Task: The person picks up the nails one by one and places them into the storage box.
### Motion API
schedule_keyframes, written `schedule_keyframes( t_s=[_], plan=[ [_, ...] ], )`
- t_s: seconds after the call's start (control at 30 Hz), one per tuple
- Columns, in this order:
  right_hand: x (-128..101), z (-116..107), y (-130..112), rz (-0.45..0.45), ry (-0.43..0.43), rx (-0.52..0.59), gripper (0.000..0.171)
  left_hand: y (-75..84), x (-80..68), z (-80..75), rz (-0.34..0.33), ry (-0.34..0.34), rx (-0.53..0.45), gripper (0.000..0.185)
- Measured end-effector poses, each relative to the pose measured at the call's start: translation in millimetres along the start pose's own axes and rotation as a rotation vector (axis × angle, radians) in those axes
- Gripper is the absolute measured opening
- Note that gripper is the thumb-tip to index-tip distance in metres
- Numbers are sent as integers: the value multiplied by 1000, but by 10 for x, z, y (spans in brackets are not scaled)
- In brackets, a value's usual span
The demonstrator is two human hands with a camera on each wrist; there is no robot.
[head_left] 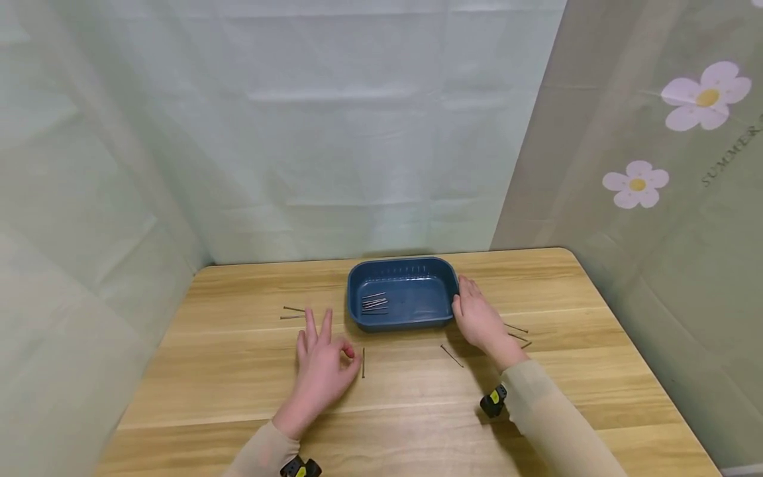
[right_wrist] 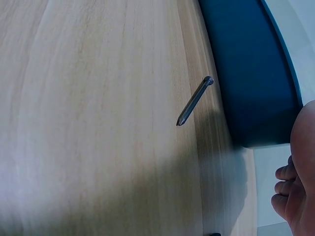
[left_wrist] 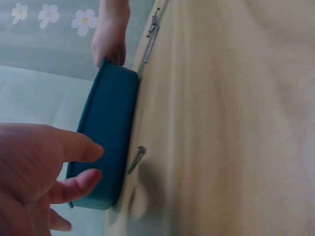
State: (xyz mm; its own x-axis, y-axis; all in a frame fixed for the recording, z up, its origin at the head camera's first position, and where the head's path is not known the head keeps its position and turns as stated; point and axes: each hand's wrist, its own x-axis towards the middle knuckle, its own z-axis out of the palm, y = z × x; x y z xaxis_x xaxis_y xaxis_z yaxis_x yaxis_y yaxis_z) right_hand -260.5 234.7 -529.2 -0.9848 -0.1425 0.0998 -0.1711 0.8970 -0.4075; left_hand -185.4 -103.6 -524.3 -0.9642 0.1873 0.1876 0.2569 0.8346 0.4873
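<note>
A blue plastic tray (head_left: 402, 324) stands on the table with several metal nails (head_left: 374, 303) lying in its left part. My right hand (head_left: 479, 321) holds the tray's right end, the thumb at its rim and the other fingers along the outer wall. My left hand (head_left: 322, 368) hovers in front of the tray's left side. Its thumb and index finger are bent toward each other with a gap between them, while the other fingers point forward. Right beside these fingertips lies a single nail (head_left: 363, 364). Another nail (right_wrist: 194, 102) lies before the tray's right corner.
Two nails (head_left: 292, 317) lie left of the tray, partly behind my left fingers. More nails (head_left: 520, 337) are beside my right wrist. The wooden table (head_left: 417, 424) backs onto a pale curtain (head_left: 357, 132), with a flowered one (head_left: 656, 265) at right.
</note>
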Motion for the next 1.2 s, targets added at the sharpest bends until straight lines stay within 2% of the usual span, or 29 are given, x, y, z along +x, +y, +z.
schedule_keyframes(
  t_s=[0.13, 0.23, 0.6, 0.9, 1.2],
  plan=[
    [0, 0, -1, 0, 4, 3, 61, 2, -67, 59, -30, -85, 30, 33],
    [1, 10, 6, -1, 7, 5, 61, 7, -80, 87, -46, -125, 39, 34],
    [0, 18, -2, 0, 8, 5, 61, 15, -5, 151, -30, -132, 83, 32],
    [-12, 7, 1, 6, -2, 2, 61, 37, 3, 98, -13, -165, 109, 32],
    [-3, 7, 0, 4, -3, -2, 62, 55, -9, 53, 1, -166, 118, 36]
  ],
)
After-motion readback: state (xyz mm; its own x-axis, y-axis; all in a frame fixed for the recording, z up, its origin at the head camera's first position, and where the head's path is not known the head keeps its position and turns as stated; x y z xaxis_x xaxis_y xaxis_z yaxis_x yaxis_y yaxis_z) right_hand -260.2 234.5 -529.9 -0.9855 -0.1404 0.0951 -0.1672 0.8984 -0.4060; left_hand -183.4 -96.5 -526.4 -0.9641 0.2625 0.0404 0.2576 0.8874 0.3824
